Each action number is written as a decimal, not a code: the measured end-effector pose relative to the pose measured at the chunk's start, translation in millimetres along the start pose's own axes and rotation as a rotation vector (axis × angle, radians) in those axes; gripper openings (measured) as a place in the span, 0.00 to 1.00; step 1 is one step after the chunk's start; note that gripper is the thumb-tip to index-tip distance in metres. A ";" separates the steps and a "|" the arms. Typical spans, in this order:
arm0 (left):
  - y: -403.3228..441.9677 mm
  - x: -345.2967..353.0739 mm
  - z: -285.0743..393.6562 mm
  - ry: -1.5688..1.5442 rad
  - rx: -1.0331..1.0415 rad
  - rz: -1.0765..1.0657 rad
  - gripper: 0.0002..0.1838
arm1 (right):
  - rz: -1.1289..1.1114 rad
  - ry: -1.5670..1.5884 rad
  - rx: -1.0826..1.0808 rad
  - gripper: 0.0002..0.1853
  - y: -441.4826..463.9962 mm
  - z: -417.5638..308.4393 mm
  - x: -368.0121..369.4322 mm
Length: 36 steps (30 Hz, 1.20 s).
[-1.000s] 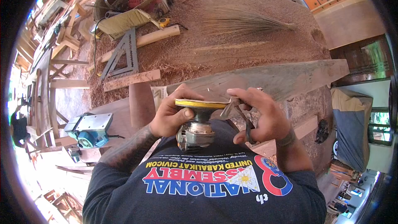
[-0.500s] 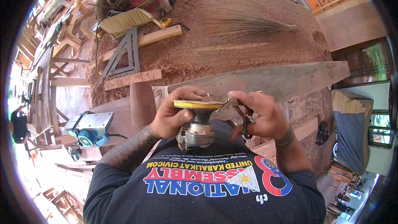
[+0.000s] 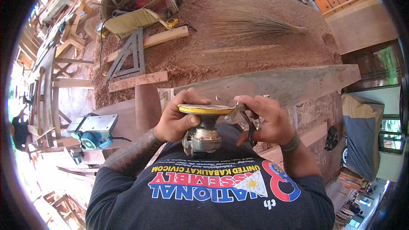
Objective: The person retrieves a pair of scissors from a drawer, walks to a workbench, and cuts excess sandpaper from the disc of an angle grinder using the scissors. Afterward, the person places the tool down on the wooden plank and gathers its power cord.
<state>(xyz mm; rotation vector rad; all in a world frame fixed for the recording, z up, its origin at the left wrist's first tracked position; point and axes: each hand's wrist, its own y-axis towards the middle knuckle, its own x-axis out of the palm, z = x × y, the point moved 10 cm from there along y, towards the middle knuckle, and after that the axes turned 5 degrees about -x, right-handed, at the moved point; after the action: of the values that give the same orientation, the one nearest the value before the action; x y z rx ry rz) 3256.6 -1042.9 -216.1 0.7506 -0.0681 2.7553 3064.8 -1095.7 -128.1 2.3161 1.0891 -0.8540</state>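
Note:
My left hand (image 3: 181, 117) is wrapped round the pad end of an angle grinder (image 3: 203, 138). The grinder stands with its yellow-edged backing pad (image 3: 204, 111) uppermost, and a pale sanding disc (image 3: 206, 107) lies on the pad. In my right hand (image 3: 268, 117) is a pair of scissors (image 3: 250, 130) with dark handles. Their blades point toward the right edge of the pad, where a small strip of sanding paper (image 3: 233, 113) hangs by my fingertips. Fingers partly cover the scissors.
Beyond my hands lies a long wooden board (image 3: 294, 79). A blue electric planer (image 3: 91, 130) rests at left. Farther back are a triangular square (image 3: 128, 57), a tape measure (image 3: 172, 23), a stick broom (image 3: 264, 25) and wood shavings (image 3: 191, 55).
The fingers of my right hand have shifted slightly and the scissor handles appear closer together. My left hand keeps the grinder in nearly the same place.

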 end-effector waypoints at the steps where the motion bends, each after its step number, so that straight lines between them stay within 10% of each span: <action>1: -0.3 0.0 0.0 -0.002 -0.005 0.002 0.29 | -0.002 -0.003 -0.003 0.52 -0.5 0.7 0.0; 36: 6.2 -13.2 7.2 0.072 0.135 0.025 0.25 | 0.077 0.017 -0.039 0.52 11.2 -15.3 -37.3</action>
<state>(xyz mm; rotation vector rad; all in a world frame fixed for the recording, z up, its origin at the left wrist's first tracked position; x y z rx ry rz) 3269.3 -1053.0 -216.4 0.6869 0.1249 2.8301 3060.4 -1112.5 -90.0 2.3207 1.0070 -0.7785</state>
